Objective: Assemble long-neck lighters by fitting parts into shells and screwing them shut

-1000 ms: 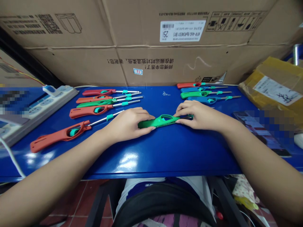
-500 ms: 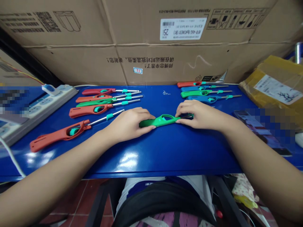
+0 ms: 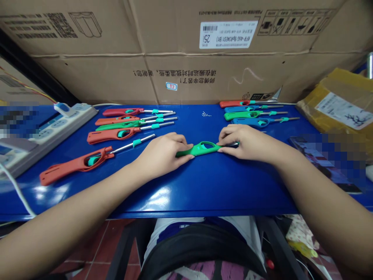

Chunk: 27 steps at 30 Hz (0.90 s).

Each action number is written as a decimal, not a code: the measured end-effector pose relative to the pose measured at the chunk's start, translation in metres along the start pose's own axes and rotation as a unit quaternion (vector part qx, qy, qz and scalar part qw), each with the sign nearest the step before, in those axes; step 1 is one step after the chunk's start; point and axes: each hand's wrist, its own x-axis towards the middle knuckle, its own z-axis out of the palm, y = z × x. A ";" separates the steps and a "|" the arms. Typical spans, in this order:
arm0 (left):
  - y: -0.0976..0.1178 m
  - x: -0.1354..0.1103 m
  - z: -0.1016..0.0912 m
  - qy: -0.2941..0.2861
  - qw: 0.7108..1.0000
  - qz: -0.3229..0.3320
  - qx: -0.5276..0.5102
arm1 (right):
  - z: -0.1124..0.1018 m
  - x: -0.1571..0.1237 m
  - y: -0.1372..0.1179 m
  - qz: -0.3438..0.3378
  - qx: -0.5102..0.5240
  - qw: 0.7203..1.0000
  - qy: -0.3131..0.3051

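Both my hands hold a green long-necked lighter with a teal trigger, low over the middle of the blue table. My left hand pinches its handle end between thumb and fingers. At the nozzle end, my right hand grips it, hiding part of the metal tube. Left of my left hand lies an orange lighter, tilted, its nozzle towards my fingers. Beyond it, several red, orange and green lighters lie in a row. Behind my right hand, another row holds blue, green and orange lighters.
A white power strip with a cable runs along the left side of the table. At the right are a phone and a yellow-taped parcel. A large cardboard box stands across the back.
The camera view has shifted slightly. Both hands keep hold of the green lighter in nearly the same place; the left hand sits marginally further right.
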 end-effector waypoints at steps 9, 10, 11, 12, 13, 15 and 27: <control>0.001 0.001 0.000 0.003 0.998 0.015 0.062 | -0.002 0.004 -0.019 0.025 -0.059 0.998 -0.016; 0.000 0.001 0.001 0.005 0.999 0.019 0.050 | -0.003 0.004 -0.019 0.024 -0.058 0.998 -0.015; -0.002 0.001 0.001 0.009 0.999 0.025 0.038 | -0.003 0.004 -0.018 0.021 -0.057 0.998 -0.012; -0.003 0.001 0.002 0.013 0.999 0.031 0.025 | -0.003 0.004 -0.017 0.018 -0.057 0.998 -0.009; -0.004 0.001 0.002 0.017 0.999 0.036 0.009 | -0.003 0.003 -0.016 0.015 -0.057 0.998 -0.004; -0.004 0.001 0.004 0.026 0.999 0.037 -0.022 | -0.003 0.003 -0.013 0.011 -0.056 0.998 0.006; -0.009 0.003 0.008 0.004 0.996 0.010 -0.086 | -0.001 0.006 -0.016 -0.004 0.003 1.000 0.013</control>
